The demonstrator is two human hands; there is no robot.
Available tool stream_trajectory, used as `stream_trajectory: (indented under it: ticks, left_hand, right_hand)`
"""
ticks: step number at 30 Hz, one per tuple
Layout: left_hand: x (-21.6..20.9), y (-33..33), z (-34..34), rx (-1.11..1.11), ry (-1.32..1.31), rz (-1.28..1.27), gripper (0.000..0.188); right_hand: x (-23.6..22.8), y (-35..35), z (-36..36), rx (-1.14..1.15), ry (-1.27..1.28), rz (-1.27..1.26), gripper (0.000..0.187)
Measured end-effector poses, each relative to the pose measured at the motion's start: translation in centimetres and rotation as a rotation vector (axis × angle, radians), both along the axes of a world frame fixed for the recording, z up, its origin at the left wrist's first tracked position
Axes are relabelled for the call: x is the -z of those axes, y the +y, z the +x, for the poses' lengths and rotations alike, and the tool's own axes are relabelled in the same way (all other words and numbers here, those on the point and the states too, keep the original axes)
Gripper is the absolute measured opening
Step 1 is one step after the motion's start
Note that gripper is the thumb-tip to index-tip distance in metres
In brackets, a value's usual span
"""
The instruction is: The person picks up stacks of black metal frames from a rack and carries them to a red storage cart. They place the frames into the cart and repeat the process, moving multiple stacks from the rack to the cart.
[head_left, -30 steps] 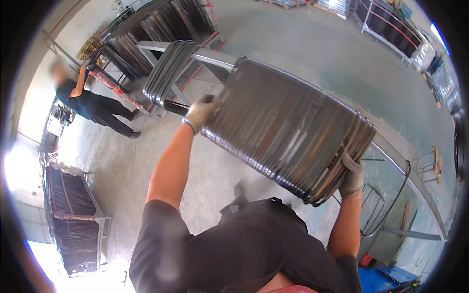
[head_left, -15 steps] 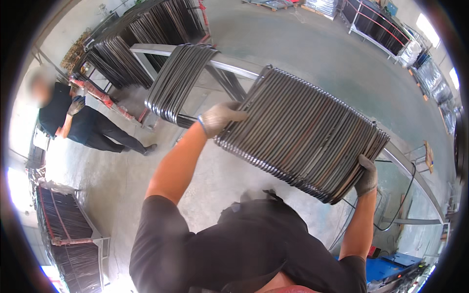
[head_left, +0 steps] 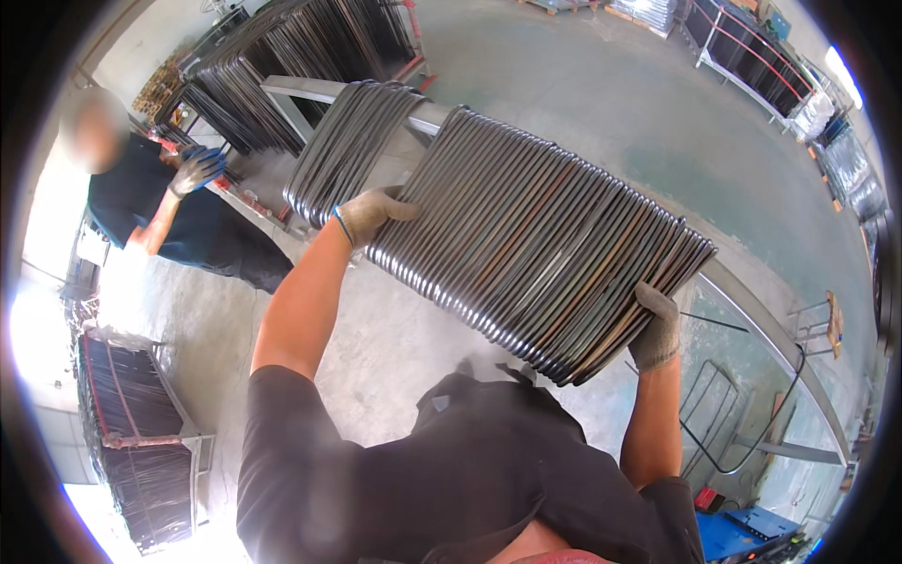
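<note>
A wide row of bent dark metal tube frames [head_left: 540,246], standing side by side, hangs across a long metal rail [head_left: 766,315] in front of me. My gloved left hand [head_left: 376,214] is closed around the left end of the row, thumb lying over the near face. At the right end, my gloved right hand [head_left: 656,327] grips the last tubes, with its thumb on top and the other fingers hidden. Left of my left hand, a smaller batch of similar tube frames [head_left: 346,150] hangs on the same rail, leaning and more tightly packed.
A person [head_left: 178,207] with gloves stands at the left, one hand raised. Behind the rail is a rack of dark frames [head_left: 291,70]; another wrapped rack [head_left: 132,437] stands at lower left. A black cable [head_left: 752,465] hangs at right, above blue equipment [head_left: 747,531].
Both my hands and the row of tube frames have shifted left along the rail, nearer the smaller batch. The other person has come closer and raised a hand.
</note>
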State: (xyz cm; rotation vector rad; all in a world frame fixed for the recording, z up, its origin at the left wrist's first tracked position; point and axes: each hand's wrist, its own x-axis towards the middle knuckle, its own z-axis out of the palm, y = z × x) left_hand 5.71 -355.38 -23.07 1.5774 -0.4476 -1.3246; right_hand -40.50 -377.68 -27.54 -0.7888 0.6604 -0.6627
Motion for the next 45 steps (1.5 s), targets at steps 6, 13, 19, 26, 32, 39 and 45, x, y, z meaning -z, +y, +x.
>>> stream_trajectory:
  ticks: [6, 13, 19, 26, 32, 39, 45]
  left_hand:
    - [2.4, 0.5, 0.7, 0.026, 0.076, -0.096, 0.066]
    - [6.1, 1.1, -0.4, 0.086, 0.287, -0.269, 0.067]
    - [7.0, 1.3, -1.8, 0.110, 0.326, -0.296, 0.073]
    - [8.6, 0.8, -1.9, 0.135, 0.428, -0.376, 0.076]
    - [6.5, 0.5, -1.6, 0.097, 0.680, -0.384, 0.071]
    - [6.4, -3.7, 0.9, 0.002, 0.727, -0.339, 0.071]
    - [5.3, -4.9, 1.3, -0.007, 0.397, -0.239, 0.063]
  right_hand:
    - [-1.6, 2.4, 1.6, 0.161, -0.039, -0.055, 0.078]
    - [1.4, 2.5, 1.3, 0.219, -0.077, -0.127, 0.060]
    - [2.6, 2.0, 0.7, 0.217, -0.035, -0.151, 0.056]
    - [2.0, 2.6, 0.9, 0.237, -0.001, -0.179, 0.060]
    - [2.4, 1.6, 0.2, 0.205, 0.026, -0.094, 0.065]
    - [3.9, -0.2, 0.8, 0.234, -0.242, -0.019, 0.065]
    - [2.8, -0.8, 0.6, 0.183, -0.119, -0.098, 0.072]
